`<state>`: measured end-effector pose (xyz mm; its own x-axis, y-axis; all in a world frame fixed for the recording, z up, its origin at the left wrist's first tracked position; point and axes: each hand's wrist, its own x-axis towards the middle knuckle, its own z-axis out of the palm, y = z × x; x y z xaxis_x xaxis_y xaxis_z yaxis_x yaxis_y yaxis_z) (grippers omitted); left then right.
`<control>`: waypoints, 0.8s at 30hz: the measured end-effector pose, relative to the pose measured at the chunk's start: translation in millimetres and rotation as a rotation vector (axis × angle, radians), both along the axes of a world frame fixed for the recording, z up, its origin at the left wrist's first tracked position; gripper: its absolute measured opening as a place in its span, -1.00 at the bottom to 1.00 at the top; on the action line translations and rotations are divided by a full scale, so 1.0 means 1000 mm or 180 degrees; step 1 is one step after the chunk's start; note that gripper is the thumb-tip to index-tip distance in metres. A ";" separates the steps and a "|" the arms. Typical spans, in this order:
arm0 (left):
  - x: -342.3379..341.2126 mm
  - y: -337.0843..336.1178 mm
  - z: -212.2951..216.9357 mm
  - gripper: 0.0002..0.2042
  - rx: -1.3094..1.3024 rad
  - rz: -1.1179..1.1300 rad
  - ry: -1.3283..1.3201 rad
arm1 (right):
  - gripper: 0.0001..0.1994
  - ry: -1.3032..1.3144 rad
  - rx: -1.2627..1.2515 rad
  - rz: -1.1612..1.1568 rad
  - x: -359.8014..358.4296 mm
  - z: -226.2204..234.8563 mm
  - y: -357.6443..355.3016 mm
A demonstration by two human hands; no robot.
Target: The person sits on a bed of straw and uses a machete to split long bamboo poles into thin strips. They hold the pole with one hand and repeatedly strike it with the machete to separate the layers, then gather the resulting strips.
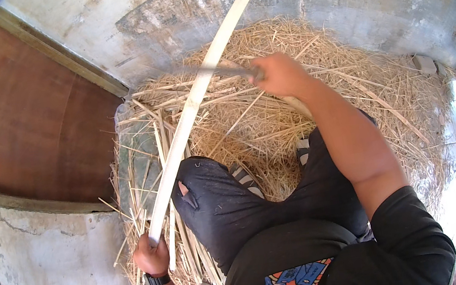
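A long, flat, pale-yellow strip of split wood or bamboo (194, 100) slants across the view, its long axis running from the person's lower left up and away to the right. Its near end sits in the left hand (152, 256), beside the left thigh; the grip is closed around that end, thumb on top, with a black watch (156, 281) on the wrist. Its far end points up toward the stained grey plaster wall (336, 0); whether the two touch is unclear. The right hand (283, 76) has a grip wrapped tightly around the handle of a dark, narrow-bladed knife (229, 72). The blade, blurred, reaches leftward across the strip above its middle; contact cannot be made out. The strip passes just outside the left knee of the dark trousers (207, 199). Left of it, room is tight: thin pale split sticks (187, 244) lie roughly lengthwise beside the thigh, and beyond them stands a reddish-brown panel (32, 114) edged by a weathered wooden frame (54, 44). To the right, past the forearm, a wider stretch of loose golden straw (393, 92) covers the floor up to the curving base of the wall.
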<state>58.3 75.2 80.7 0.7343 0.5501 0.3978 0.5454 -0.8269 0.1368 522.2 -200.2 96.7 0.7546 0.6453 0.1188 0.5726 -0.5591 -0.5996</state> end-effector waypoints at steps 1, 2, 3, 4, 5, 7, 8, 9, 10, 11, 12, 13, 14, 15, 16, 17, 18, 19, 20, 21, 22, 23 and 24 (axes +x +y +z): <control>0.005 -0.001 0.001 -0.75 -0.0024 -0.0067 0.0009 | -0.71 -0.0514 -0.0174 0.0297 -0.005 -0.004 0.006; 0.009 -0.002 0.001 -0.75 -0.0048 -0.0132 0.0018 | -0.72 -0.1028 -0.0348 0.0593 -0.008 -0.004 0.009; 0.014 -0.003 0.000 -0.75 -0.0072 -0.0195 0.0028 | -0.74 -0.1067 -0.0370 0.0582 -0.007 -0.003 0.008; 0.016 -0.004 -0.001 -0.75 -0.0030 -0.0197 -0.0043 | -0.76 -0.1091 -0.0374 0.0583 -0.009 0.001 0.009; 0.025 -0.012 0.004 -0.74 -0.0014 -0.0152 0.0035 | -0.78 -0.1111 -0.0398 0.0569 -0.011 0.003 0.008; 0.040 -0.021 0.000 -0.73 -0.0278 -0.0117 -0.0123 | -0.79 -0.0938 -0.0239 0.0467 -0.009 0.004 0.006; 0.044 -0.020 -0.006 -0.72 -0.0179 -0.0165 -0.0109 | -0.80 -0.0861 -0.0168 0.0413 -0.009 0.005 0.005; 0.045 -0.022 -0.009 -0.72 -0.0249 -0.0155 -0.0138 | -0.80 -0.0890 -0.0094 0.0455 -0.011 0.002 0.007; 0.051 -0.024 -0.013 -0.72 -0.0326 -0.0169 -0.0181 | -0.80 -0.0933 -0.0032 0.0474 -0.015 -0.003 0.011; 0.054 -0.028 -0.015 -0.72 -0.0398 -0.0167 -0.0213 | -0.79 -0.0965 0.0038 0.0509 -0.021 -0.003 0.015; 0.059 -0.031 -0.014 -0.72 -0.0494 -0.0195 -0.0310 | -0.79 -0.1126 -0.0088 0.0628 -0.026 -0.001 0.018; 0.061 -0.032 -0.013 -0.72 -0.0427 -0.0232 -0.0317 | -0.79 -0.1274 -0.0214 0.0757 -0.034 0.006 0.020; 0.063 -0.033 -0.012 -0.73 -0.0360 -0.0266 -0.0323 | -0.79 -0.1421 -0.0339 0.0889 -0.039 0.010 0.020; 0.065 -0.033 -0.011 -0.73 -0.0292 -0.0297 -0.0330 | -0.80 -0.1346 -0.0301 0.0809 -0.037 0.011 0.019; 0.066 -0.034 -0.010 -0.73 -0.0266 -0.0267 -0.0336 | -0.82 -0.1262 -0.0263 0.0722 -0.033 0.012 0.016; 0.067 -0.033 -0.009 -0.73 -0.0240 -0.0235 -0.0342 | -0.83 -0.1178 -0.0225 0.0636 -0.029 0.011 0.013; 0.066 -0.033 -0.008 -0.73 -0.0213 -0.0202 -0.0348 | -0.84 -0.0952 -0.0120 0.0380 -0.022 0.010 0.010; 0.066 -0.032 -0.009 -0.73 -0.0186 -0.0183 -0.0347 | -0.85 -0.0754 -0.0011 0.0119 -0.013 0.014 0.008; 0.063 -0.031 -0.010 -0.73 -0.0160 -0.0165 -0.0345 | -0.86 -0.0556 0.0099 -0.0143 -0.009 0.016 0.006; 0.062 -0.031 -0.011 -0.73 -0.0135 -0.0149 -0.0344 | -0.85 -0.0478 0.0042 -0.0111 -0.009 0.016 0.005; 0.061 -0.031 -0.011 -0.73 -0.0142 -0.0182 -0.0351 | -0.84 -0.0396 -0.0006 -0.0067 -0.011 0.018 0.006; 0.060 -0.032 -0.011 -0.72 -0.0151 -0.0216 -0.0357 | -0.84 -0.0313 -0.0055 -0.0024 -0.013 0.020 0.006; 0.060 -0.033 -0.011 -0.72 -0.0160 -0.0251 -0.0362 | -0.83 -0.0545 -0.0209 0.0175 -0.018 0.022 0.009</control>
<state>117.9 42.2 69.6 0.7277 0.5139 0.4542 0.4577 -0.8571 0.2364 503.9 -191.6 119.0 0.6904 0.6956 0.1987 0.6938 -0.5589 -0.4541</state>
